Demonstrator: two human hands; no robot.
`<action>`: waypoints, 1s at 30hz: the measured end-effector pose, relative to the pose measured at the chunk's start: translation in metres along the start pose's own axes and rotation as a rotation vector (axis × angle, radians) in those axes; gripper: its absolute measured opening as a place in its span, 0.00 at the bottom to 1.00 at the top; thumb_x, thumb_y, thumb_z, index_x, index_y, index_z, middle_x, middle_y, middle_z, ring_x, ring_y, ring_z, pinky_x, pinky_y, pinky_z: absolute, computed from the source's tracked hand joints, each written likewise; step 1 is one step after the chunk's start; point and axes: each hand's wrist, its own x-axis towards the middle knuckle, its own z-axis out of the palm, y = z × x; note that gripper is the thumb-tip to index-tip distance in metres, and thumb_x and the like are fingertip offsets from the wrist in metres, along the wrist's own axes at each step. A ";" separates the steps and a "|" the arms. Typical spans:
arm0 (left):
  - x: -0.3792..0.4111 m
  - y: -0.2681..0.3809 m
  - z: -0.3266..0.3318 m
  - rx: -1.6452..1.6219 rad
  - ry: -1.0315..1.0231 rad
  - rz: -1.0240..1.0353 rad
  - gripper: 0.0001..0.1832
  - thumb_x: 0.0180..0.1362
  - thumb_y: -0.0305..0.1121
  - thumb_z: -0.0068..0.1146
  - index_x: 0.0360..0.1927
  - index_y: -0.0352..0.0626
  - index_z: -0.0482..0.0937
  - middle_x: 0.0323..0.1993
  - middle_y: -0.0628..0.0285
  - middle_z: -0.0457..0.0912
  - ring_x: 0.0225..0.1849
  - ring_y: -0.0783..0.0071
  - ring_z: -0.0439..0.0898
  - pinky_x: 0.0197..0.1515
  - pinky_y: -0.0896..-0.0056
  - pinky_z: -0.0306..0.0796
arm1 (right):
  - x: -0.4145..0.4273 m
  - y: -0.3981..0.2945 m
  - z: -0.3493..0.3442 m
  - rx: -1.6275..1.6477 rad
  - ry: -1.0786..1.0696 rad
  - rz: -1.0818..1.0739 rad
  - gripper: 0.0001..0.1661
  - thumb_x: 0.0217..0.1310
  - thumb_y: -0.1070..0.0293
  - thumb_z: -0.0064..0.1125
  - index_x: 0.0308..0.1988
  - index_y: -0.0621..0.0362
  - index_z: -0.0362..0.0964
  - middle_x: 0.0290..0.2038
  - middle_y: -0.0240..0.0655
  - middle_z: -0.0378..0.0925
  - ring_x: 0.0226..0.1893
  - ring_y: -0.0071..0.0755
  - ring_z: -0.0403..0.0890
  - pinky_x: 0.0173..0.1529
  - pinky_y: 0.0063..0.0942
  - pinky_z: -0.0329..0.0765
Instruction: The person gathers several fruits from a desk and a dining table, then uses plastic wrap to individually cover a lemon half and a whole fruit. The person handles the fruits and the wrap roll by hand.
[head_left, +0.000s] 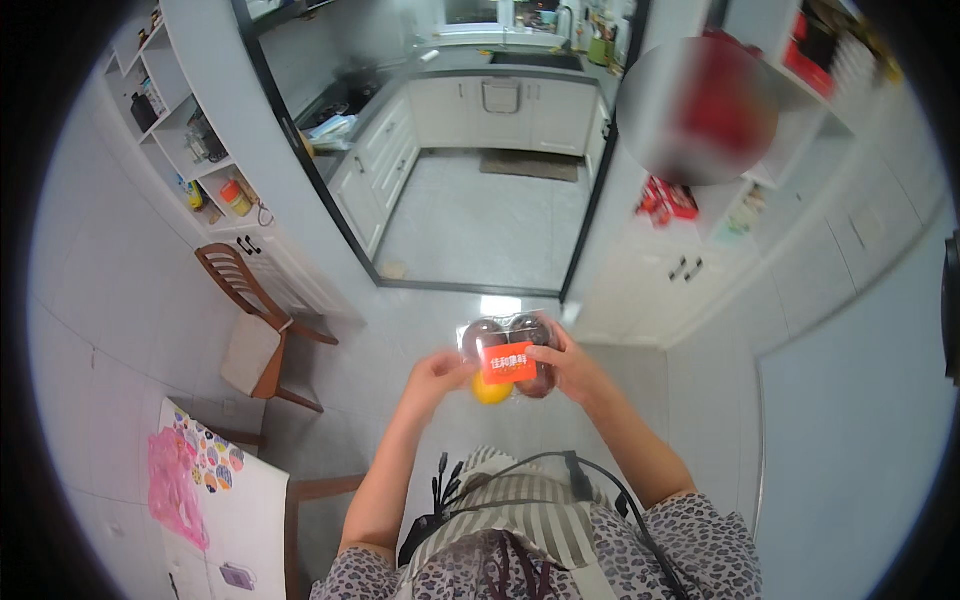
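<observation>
A clear plastic fruit pack (541, 321) is held up in front of me, above the floor. Several round, dark purplish fruits (484, 334) and one yellow fruit (492, 389) show through it. An orange-red label (510, 363) with writing covers its middle. My right hand (566, 361) grips the pack's right side, its thumb across the label's edge. At the left edge, the fingertips of my left hand (442, 375) meet the pack beside the yellow fruit. Slight blur hides whether they pinch it.
A wooden chair (255, 330) with a pale cushion stands left. Below it, a white table (244, 517) bears a pink plastic bag (172, 480). Ahead, a black-framed doorway (472, 288) leads to a kitchen. Shelf cabinets flank it. A black cable (622, 487) crosses my apron (517, 517).
</observation>
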 end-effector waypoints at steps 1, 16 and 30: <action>0.025 -0.002 -0.011 -0.022 0.041 -0.011 0.09 0.53 0.33 0.60 0.33 0.38 0.78 0.30 0.65 0.79 0.31 0.79 0.76 0.36 0.75 0.70 | 0.031 -0.005 -0.005 -0.025 -0.002 0.018 0.47 0.50 0.68 0.64 0.65 0.57 0.47 0.55 0.38 0.65 0.56 0.34 0.67 0.59 0.34 0.67; 0.461 0.092 -0.091 -0.051 -0.044 -0.011 0.04 0.54 0.28 0.57 0.31 0.39 0.77 0.25 0.68 0.77 0.27 0.81 0.73 0.33 0.79 0.68 | 0.408 -0.142 -0.081 -0.179 0.228 -0.071 0.49 0.45 0.65 0.68 0.63 0.55 0.48 0.53 0.40 0.66 0.53 0.35 0.69 0.56 0.33 0.67; 0.820 0.203 -0.027 0.038 -0.280 0.003 0.11 0.59 0.37 0.55 0.37 0.40 0.75 0.31 0.69 0.77 0.32 0.84 0.72 0.37 0.82 0.67 | 0.666 -0.312 -0.251 -0.098 0.376 -0.290 0.53 0.43 0.55 0.70 0.62 0.63 0.49 0.56 0.47 0.63 0.58 0.39 0.65 0.60 0.34 0.64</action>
